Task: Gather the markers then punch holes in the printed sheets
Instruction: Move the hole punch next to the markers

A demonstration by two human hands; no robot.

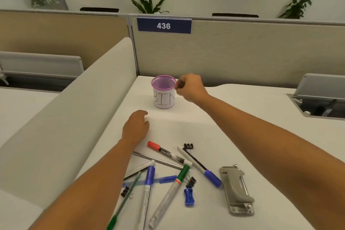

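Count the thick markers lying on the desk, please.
4. Red-capped marker, farthest; blue-capped marker right of it, near the hole punch; green-capped marker in the middle; second blue-capped marker left of that. Thinner pens lie among them, uncounted; more may be hidden.

- cup (164, 92) at back of desk (242, 117), just before partition (224, 52)
- markers (164, 150) strewn at front, binder clips (188, 146) among them
- hole punch (236, 190) just R of markers

The far cup (164, 87) is purple mesh with a white label lettered in black. Nearer lie a red-capped marker (164, 151), a green-capped marker (172, 186) and a blue-capped marker (200, 167), all white-bodied. The near-right hole punch (236, 190) is grey, and the table (233, 127) is white.
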